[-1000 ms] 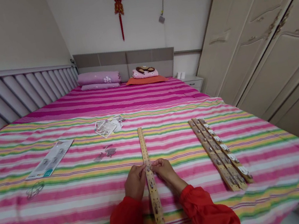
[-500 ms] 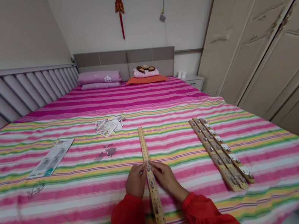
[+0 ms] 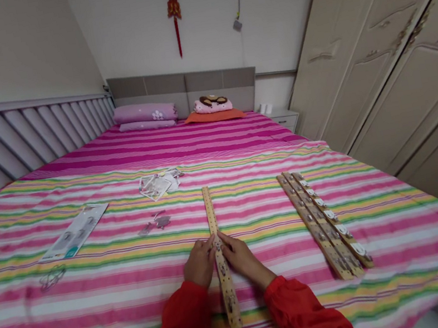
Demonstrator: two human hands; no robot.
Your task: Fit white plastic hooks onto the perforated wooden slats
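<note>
You are working over the striped bed (image 3: 98,298), which is carrying everything. The stack of finished strips (image 3: 328,226) is lying toward its right edge, and the long blister card (image 3: 74,232) is lying toward its left edge, both well apart from your hands. The perforated wooden strip (image 3: 210,211) is lying in the middle of the near edge and running straight away from you. Your left hand (image 3: 199,262) and right hand (image 3: 242,259) are curling closed on it from either side. Their fingertips are pinching in at the small metal hook (image 3: 222,270) line, just beyond the two hooks already seated nearer you. The piece under your fingertips is mostly hidden, so how far it is seated cannot be told. To my eye you are pressing a fitting into a hole on a soft mattress. So you are best pushing evenly with both thumbs and pinning the strip flat, so that it is not tipping or sliding on the cloth. Line the fitting up with the hooks below it. The loose metal pieces (image 3: 157,222) are lying near, to the left of the strip.
</note>
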